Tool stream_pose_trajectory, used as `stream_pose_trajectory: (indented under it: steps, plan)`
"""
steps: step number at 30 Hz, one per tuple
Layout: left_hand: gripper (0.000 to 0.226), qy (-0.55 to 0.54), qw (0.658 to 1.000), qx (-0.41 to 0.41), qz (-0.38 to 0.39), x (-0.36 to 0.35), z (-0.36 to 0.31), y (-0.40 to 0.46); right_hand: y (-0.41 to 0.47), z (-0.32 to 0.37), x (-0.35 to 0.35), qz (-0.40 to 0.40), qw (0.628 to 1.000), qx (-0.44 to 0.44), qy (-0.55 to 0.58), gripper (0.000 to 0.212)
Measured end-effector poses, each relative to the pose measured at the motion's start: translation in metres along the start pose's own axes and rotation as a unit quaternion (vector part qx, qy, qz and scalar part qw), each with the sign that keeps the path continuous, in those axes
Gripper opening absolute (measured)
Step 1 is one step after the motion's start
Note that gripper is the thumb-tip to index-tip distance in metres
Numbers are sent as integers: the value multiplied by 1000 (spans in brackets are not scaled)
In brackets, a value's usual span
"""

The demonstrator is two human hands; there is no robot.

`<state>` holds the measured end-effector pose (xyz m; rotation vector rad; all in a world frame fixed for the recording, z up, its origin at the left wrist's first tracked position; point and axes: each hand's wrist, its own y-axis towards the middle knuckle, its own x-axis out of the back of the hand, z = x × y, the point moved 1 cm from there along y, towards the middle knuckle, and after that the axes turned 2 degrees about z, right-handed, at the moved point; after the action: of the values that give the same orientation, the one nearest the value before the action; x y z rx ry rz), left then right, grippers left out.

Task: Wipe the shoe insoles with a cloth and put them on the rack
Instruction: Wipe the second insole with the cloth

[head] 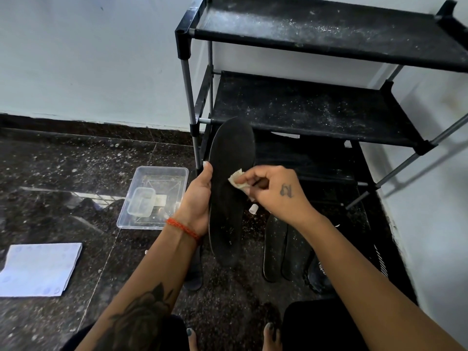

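Black insole point(229, 188) up in the air, toe pointing at the rack point(316, 107), heel down toward the floor. The left hand point(198, 198) grips it along its left edge, thumb curled over the front and the other fingers hidden behind. The right hand point(273, 191) has its fingers bunched tight round a small pale cloth point(238, 179), which presses on the insole's middle. Below, two more insoles point(286, 247) lie side by side on the dark speckled floor point(63, 173), just in front of the rack's bottom shelf. Off to the left sits a clear plastic tray point(154, 196) with a smaller tub inside, and further left a white folded sheet point(38, 269)
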<state>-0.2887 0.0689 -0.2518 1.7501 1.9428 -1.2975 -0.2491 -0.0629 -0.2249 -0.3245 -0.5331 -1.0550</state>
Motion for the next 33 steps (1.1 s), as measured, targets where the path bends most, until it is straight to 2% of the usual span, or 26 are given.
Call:
stream_pose_trajectory:
  steps: [3, 5, 7, 10, 12, 15, 17, 19, 22, 25, 28, 30, 31, 33]
  plan:
    - [66, 0, 1000, 3, -10, 0, 1, 0, -2, -1, -12, 56, 997, -27, -38, 24]
    - [67, -3, 1000, 7, -23, 2, 1, 0, -4, 2, -16, 86, 996, -32, -14, 23]
    - [72, -14, 999, 17, -28, 2, 1, 0, -7, 9, -16, 139, 989, -44, 38, 25]
    - [75, -14, 999, 18, -36, 2, 0, 2, -15, 21, -11, 246, 948, -82, 183, 23]
    - [81, -16, 999, 31, -22, 3, 1, 2, -13, 26, -5, 208, 936, -98, 265, 22]
    - [71, -13, 999, 16, -28, 4, 0, 3, -4, 17, 8, 35, 929, -152, 337, 22]
    - [69, -7, 999, 5, -32, 4, 0, 3, 1, 7, 13, -63, 940, -159, 296, 24]
    - [69, 3, 999, 0, -35, 3, 0, 3, 3, -4, 11, -121, 974, -118, 150, 25]
    - [65, 8, 999, -7, -41, 2, 1, 4, 4, -10, 0, -104, 992, -28, -61, 26]
    - [62, 15, 999, -12, -40, 3, 1, 4, 4, -8, -4, -59, 992, -19, -109, 25]
    - [64, 15, 999, -6, -38, 3, 1, 3, 1, 2, 2, 55, 995, -82, -18, 22]
    - [65, 15, 999, -4, -39, 3, 0, 4, -2, 8, 7, 121, 978, -143, 92, 25]
    - [65, 14, 999, -3, -40, 3, 0, 3, -2, 8, 9, 115, 968, -167, 146, 24]
    - [65, 11, 999, -3, -40, 4, 0, 4, 0, 7, 12, 55, 956, -194, 212, 22]
